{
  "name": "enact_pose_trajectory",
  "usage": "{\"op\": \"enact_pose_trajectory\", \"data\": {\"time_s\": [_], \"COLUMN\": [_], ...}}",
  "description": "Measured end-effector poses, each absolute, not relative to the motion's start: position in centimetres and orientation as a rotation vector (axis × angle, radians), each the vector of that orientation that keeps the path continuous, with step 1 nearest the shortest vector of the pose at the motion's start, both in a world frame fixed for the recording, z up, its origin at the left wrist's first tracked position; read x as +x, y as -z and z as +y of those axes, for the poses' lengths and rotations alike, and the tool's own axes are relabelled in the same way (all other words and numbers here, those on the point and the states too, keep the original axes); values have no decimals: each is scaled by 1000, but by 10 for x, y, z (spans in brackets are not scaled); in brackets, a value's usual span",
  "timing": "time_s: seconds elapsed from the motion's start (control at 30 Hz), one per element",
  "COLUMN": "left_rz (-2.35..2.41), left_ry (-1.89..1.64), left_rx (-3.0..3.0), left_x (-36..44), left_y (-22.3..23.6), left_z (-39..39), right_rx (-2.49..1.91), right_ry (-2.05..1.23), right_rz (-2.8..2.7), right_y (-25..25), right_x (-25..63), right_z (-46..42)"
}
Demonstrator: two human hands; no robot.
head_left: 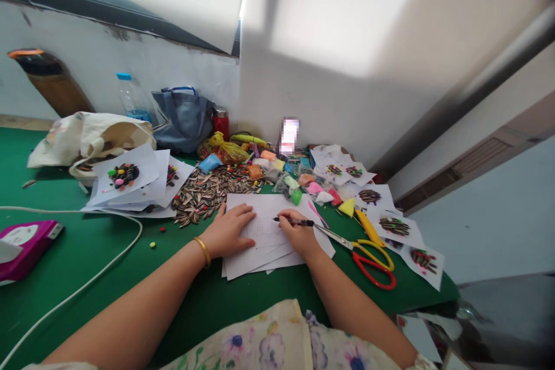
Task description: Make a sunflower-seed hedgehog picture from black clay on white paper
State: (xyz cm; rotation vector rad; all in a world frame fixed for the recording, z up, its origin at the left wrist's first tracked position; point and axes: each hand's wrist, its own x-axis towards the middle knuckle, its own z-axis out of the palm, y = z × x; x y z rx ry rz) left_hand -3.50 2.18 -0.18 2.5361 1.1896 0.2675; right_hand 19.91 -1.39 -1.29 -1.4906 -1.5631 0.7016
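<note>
In the head view, my right hand (pixel 298 236) is closed round a black pen (pixel 299 222), its tip on the top sheet of white paper (pixel 271 245). Faint drawn lines show on that sheet between my hands. My left hand (pixel 229 231) lies flat on the left part of the paper, fingers spread. More sheets lie under the top one, slightly askew. Just beyond my left hand spreads a heap of striped sunflower seeds (pixel 203 193). Scissors (pixel 368 254) with red and yellow handles lie right of my right hand, blades pointing toward it.
Bagged coloured clay (pixel 314 188) sits behind the paper. Seed-decorated sheets (pixel 394 226) line the right edge; others (pixel 151 182) are stacked left. At the back stand a blue bag (pixel 184 118), a red flask (pixel 221 124) and a phone (pixel 288 136). A white cable (pixel 108 266) crosses the green table.
</note>
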Motion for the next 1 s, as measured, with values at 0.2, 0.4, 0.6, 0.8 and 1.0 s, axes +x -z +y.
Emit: {"op": "enact_pose_trajectory", "data": {"time_s": [0.2, 0.4, 0.6, 0.8, 1.0], "left_rz": [1198, 1201, 1196, 1189, 1197], "left_ry": [-259, -262, -261, -271, -258], "left_rx": [2523, 2524, 2527, 2545, 2529], "left_x": [-34, -35, -35, -35, -34], "left_y": [0, 0, 1, 2, 1], "left_z": [21, 22, 22, 22, 22], "right_rx": [-1498, -1513, -1497, -1532, -1530], "right_ry": [-686, -659, -655, -614, -624], "right_rz": [-1596, -1634, -1678, -1660, -1615], "right_y": [12, 12, 12, 12, 13], "right_x": [199, 197, 197, 197, 197], "right_z": [-14, -15, -15, -15, -14]}}
